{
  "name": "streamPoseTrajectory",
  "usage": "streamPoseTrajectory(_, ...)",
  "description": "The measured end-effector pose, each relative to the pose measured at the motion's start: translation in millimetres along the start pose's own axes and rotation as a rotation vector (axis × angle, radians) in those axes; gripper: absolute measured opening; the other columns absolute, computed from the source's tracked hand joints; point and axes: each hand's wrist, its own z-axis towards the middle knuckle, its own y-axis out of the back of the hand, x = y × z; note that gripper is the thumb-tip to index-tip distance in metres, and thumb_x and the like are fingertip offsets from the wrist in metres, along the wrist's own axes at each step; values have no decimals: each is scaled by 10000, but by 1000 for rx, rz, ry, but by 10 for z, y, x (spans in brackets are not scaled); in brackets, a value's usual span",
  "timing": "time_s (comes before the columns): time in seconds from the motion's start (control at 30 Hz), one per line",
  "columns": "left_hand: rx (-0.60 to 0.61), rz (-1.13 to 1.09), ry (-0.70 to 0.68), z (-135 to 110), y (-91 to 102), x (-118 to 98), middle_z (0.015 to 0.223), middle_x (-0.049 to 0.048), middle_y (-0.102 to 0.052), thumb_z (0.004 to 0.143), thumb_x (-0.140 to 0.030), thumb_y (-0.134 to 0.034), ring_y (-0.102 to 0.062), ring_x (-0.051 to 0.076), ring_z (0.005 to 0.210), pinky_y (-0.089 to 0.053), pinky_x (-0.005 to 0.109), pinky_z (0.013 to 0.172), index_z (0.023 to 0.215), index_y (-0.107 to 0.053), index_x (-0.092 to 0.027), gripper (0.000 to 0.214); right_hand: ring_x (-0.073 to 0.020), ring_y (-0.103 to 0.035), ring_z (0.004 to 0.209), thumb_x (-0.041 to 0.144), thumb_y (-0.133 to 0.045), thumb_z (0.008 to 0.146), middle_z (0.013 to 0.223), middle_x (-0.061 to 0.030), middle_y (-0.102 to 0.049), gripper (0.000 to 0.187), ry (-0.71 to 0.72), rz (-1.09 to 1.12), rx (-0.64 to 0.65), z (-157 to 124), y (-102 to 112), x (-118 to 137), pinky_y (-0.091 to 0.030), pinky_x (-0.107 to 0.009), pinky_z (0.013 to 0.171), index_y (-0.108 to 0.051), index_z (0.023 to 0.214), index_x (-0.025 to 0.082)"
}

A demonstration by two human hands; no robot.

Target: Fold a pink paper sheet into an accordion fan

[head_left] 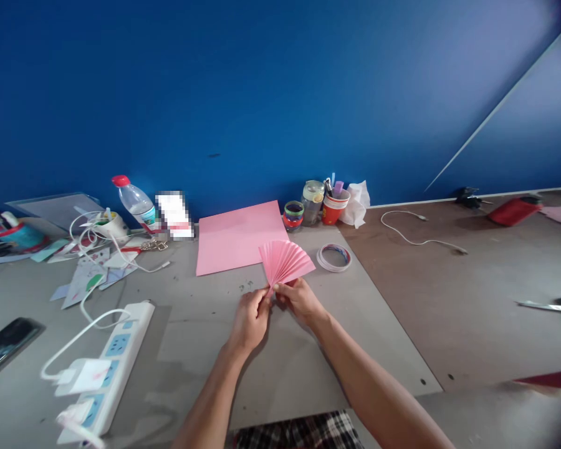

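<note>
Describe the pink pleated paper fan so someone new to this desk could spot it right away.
Start at the flat pink paper sheet lying against the blue wall. Just in front of its right corner, the pleated fan is pinched at its base by the left hand and right hand. It is pink like the sheet, but creased into ribs and spread in a half-circle, left of the tape ring.

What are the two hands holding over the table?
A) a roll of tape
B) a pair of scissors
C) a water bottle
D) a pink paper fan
D: the left hand and the right hand pinch the bottom of a pleated pink paper fan, which spreads open above them; the scissors, bottle and tape roll lie untouched.
</note>
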Motion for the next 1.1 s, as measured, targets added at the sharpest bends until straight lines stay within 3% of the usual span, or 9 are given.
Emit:
streamPoseTrajectory(0.2, 59, -89, 67, 12, 14, -24, 770, 35, -689, 912, -218, -433, -624, 162, 719, -466, 248, 685, 974, -636, -187, 215, -82, -391, 464, 329, -730, 609, 488, 35, -473, 269, 10, 40, -50, 4, -46, -37, -327, -231, 467, -527, 540, 166)
streamPoseTrajectory(0.43, 76, -145, 121, 9, 25, -36, 816, 48, -686, 916, -252, -428, -613, 156, 724, -455, 237, 672, 937, -642, -183, 226, -85, -422, 471, 315, -724, 621, 483, 37, -489, 264, 53, 29, -108, 15, -48, -100, -346, -227, 488, -527, 526, 166)
streamPoseTrajectory(0.63, 78, -220, 189, 1, 40, -71, 715, 28, -653, 933, -325, -407, -573, 138, 641, -430, 224, 615, 886, -642, -174, 283, -102, -479, 492, 319, -723, 642, 503, 10, -538, 261, 71, 9, -58, -13, -101, -29, -400, -236, 507, -550, 529, 160)
streamPoseTrajectory(0.73, 50, -266, 253, -6, 43, -44, 696, 20, -639, 925, -350, -418, -544, 128, 589, -425, 222, 577, 915, -631, -164, 283, -124, -527, 511, 312, -732, 639, 583, 5, -597, 204, 90, 53, 14, -44, -159, 11, -445, -256, 512, -603, 716, 174)
streamPoseTrajectory(0.83, -5, -209, 262, -10, 45, -4, 703, 24, -642, 918, -329, -413, -554, 132, 594, -431, 224, 574, 936, -625, -160, 273, -135, -581, 572, 286, -747, 636, 785, 1, -653, 396, 119, 131, 80, -63, -198, 31, -494, -283, 549, -553, 977, 229)
streamPoseTrajectory(0.97, -46, -151, 233, -8, 41, 25, 788, 47, -680, 909, -287, -404, -598, 142, 646, -454, 232, 607, 951, -629, -164, 260, -141, -607, 640, 315, -732, 674, 877, -13, -643, 419, 142, 86, 119, -64, -184, 25, -511, -294, 607, -515, 1021, 226)
streamPoseTrajectory(1.1, -75, -86, 214, -8, 26, 70, 780, 43, -687, 909, -256, -385, -616, 150, 660, -470, 247, 625, 961, -629, -170, 264, -136, -578, 627, 368, -717, 702, 784, 7, -626, 473, 175, -97, 31, -76, -114, -18, -471, -260, 579, -483, 1085, 219)
